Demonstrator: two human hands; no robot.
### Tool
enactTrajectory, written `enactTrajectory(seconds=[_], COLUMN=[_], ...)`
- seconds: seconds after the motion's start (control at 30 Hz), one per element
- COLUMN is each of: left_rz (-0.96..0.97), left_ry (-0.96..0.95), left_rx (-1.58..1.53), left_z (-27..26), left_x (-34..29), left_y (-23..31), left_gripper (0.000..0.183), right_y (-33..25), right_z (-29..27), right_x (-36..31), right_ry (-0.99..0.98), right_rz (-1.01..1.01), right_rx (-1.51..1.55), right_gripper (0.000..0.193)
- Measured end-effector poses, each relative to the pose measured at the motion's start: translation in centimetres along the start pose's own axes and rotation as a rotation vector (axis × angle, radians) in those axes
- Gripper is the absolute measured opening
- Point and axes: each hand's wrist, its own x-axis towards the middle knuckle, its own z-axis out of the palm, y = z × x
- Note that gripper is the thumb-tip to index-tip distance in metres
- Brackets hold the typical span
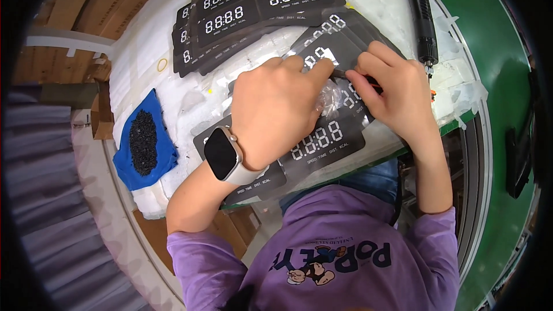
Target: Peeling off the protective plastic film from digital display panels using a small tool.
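My left hand (276, 101), with a pale-strapped watch (221, 153) on its wrist, is closed above the dark display panels. Crumpled clear plastic film (330, 99) bunches under its curled fingers. My right hand (391, 89) is closed on a thin dark tool (340, 73) with a bit of red near the palm; its tip reaches my left fingertips, and its exact kind is hidden. Beneath both hands lie flat dark panels (322, 148) printed with white digit segments. The left fingertips are partly hidden behind the hand.
More overlapping panels (233, 20) lie at the far side of the white-covered table (193, 95). A blue cloth (164, 155) holds small black pieces (143, 141) at the left. A black electric screwdriver (423, 23) lies at the right. Cardboard boxes (98, 3) stand beyond the left edge.
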Motion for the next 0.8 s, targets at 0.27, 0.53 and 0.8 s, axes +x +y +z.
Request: enactTrajectory(seconds=[0.27, 0.53, 0.8], left_rz=[0.048, 0.042, 0.090], left_ry=[0.155, 0.155, 0.139], left_rx=[-0.061, 0.004, 0.073], left_z=[1.0, 1.3, 1.2], left_x=[0.2, 1.1, 1.3], left_y=[-0.6, -0.4, -0.6], left_gripper=[0.023, 0.013, 0.014], right_y=[-0.1, -0.2, 0.2], right_z=[0.1, 0.2, 0.2], right_x=[-0.4, -0.6, -0.3], right_ry=[0.044, 0.055, 0.099], right_rz=[-0.145, -0.164, 0.160], right_rx=[-0.077, -0.090, 0.098], right_gripper=[0.018, 0.018, 0.023])
